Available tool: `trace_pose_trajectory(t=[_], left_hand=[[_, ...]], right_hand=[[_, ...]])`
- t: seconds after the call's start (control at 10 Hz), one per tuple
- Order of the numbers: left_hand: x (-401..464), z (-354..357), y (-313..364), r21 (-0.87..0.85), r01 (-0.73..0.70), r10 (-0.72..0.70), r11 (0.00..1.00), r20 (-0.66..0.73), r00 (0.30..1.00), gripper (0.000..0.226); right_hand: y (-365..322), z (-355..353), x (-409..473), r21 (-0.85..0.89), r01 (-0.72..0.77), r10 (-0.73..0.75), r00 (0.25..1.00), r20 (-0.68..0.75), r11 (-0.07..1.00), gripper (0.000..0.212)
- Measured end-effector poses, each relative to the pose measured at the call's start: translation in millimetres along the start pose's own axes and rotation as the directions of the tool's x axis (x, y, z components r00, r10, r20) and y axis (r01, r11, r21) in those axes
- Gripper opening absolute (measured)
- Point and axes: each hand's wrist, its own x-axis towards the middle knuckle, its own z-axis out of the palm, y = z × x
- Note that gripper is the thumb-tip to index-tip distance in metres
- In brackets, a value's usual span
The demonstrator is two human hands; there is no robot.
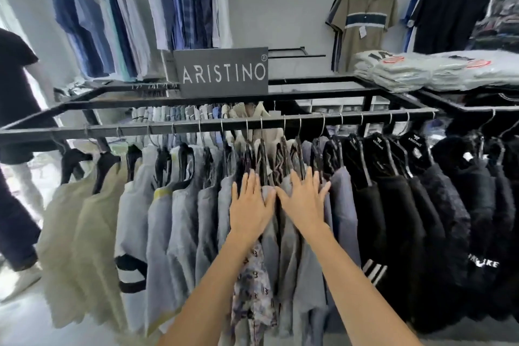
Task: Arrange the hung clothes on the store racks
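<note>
Two hands, left hand (248,206) and right hand (304,201), fingers (297,181) straight, flat on grey shirts (283,230) along the rack rail (224,125).

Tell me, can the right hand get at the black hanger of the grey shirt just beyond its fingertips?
Probably yes. The right hand lies flat and open on the grey shirt, and the black hanger stands just above its fingertips with nothing between them. The left hand rests beside it, not across the way.
</note>
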Motion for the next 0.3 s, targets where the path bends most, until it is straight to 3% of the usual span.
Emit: trace_pose_trajectory(t=[0.2, 0.3], left_hand=[[10, -10, 6, -0.095, -0.159, 0.152, 0.983, -0.068, 0.986, 0.070], [23, -21, 30, -0.119, -0.270, 0.255, 0.956, -0.129, 0.958, 0.064]], right_hand=[[-7, -11, -10, 0.001, -0.006, 0.006, 1.000, 0.018, 1.000, 0.061], [9, -35, -10, 0.034, -0.037, 0.039, 0.998, -0.057, 0.999, 0.055]])
